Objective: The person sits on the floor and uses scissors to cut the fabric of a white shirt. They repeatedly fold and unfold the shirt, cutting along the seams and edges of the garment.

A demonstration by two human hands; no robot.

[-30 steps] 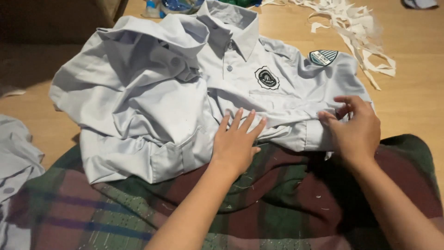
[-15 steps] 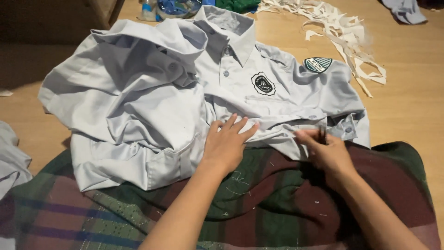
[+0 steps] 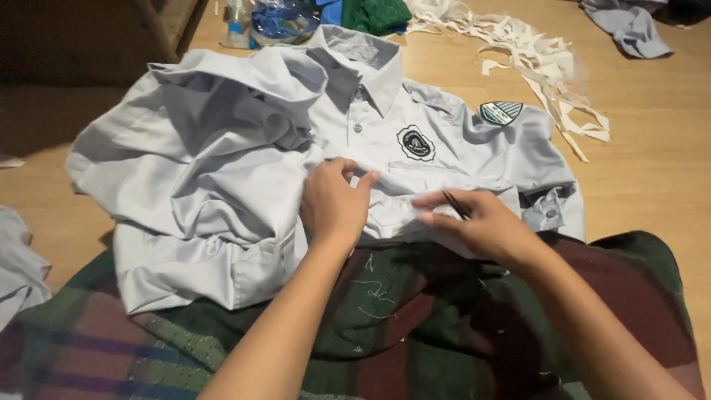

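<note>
Floor point(image 3: 666, 170) of pale wood carries everything I see, and over its near edge lies a dark plaid blanket point(image 3: 415, 326) in green and maroon, flecked with loose white threads. Half on the blanket, half on the bare wood, a pale grey shirt point(image 3: 222, 185) is spread with its collar toward the far edge and a round dark badge point(image 3: 415, 142) on the chest.

My left hand point(image 3: 335, 204) presses flat on the shirt's lower front, fingers curled over a fold. My right hand point(image 3: 485, 222) rests just beside it on the hem, pinching a thin dark tool point(image 3: 455, 205) between thumb and fingers; the hands are close but not touching.

Risks, as I judge them: the tool's tip points into fabric that the left hand holds taut, so a slip could nick the cloth or a left fingertip. The bunched left half of the shirt could slide and drag the hem away.

Hard to tell: whether the tool is a needle, a seam ripper or tweezers, and where its tip ends. Pale fabric strips point(image 3: 541, 67) lie toward the far right corner. Blue and green items point(image 3: 326, 15) at the far edge are cut off, as is another grey cloth point(image 3: 629, 26).
</note>
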